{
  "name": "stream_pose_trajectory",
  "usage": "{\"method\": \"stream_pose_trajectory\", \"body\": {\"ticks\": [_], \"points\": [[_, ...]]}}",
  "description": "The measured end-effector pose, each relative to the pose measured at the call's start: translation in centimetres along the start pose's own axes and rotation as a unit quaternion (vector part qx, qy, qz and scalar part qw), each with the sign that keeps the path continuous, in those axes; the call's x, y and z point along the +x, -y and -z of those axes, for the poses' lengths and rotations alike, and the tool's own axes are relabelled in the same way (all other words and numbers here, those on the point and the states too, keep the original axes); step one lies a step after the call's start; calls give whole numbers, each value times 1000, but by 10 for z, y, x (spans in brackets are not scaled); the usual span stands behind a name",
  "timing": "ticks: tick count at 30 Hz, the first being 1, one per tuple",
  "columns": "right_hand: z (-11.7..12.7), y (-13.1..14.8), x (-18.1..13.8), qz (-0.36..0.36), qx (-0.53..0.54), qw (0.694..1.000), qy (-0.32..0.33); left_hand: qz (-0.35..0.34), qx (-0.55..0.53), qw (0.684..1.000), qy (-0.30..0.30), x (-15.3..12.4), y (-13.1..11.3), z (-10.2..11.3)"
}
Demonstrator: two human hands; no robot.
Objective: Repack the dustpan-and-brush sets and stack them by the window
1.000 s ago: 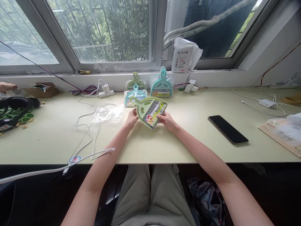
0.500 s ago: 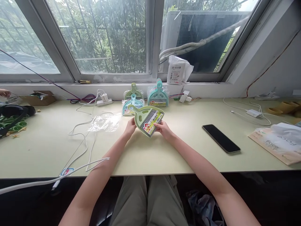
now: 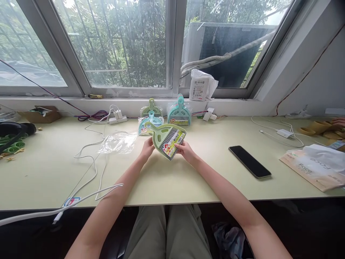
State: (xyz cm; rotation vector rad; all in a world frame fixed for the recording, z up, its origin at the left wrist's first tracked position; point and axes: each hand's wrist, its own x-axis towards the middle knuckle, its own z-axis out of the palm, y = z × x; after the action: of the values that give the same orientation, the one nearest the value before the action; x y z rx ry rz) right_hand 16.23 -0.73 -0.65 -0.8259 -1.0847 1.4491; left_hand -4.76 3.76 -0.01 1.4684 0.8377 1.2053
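A light green mini dustpan and brush set (image 3: 169, 138) is held tilted above the table, its handle pointing up and left. A yellow-green printed label crosses the grey bristles. My left hand (image 3: 148, 148) is closed on the set's left side, its fingertips hidden behind the pan. My right hand (image 3: 184, 149) pinches the lower right edge by the label, thumb in front. Behind the held set stand a blue dustpan set (image 3: 151, 121), a green dustpan set (image 3: 151, 107) in clear wrap, and a stack of teal dustpan sets (image 3: 179, 112).
Clear plastic wrap (image 3: 118, 142) and white cables (image 3: 93, 158) lie to the left. A phone (image 3: 249, 161) and a tissue pack (image 3: 314, 167) are on the right. A power strip (image 3: 118, 119) sits by the wall. Another person's hand (image 3: 340, 121) shows at the far right.
The view has shifted slightly, so the scene sits a little lower and further left. Both hands keep hold of the green set. Another person's hand left view at far left; one appears at far right.
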Motion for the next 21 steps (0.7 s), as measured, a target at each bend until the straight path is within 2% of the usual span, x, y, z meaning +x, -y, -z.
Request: {"method": "stream_pose_trajectory", "body": {"ticks": [21], "points": [[-1, 4, -2, 3, 0, 1000, 1, -6, 16, 1000, 12, -3, -6, -1]]}}
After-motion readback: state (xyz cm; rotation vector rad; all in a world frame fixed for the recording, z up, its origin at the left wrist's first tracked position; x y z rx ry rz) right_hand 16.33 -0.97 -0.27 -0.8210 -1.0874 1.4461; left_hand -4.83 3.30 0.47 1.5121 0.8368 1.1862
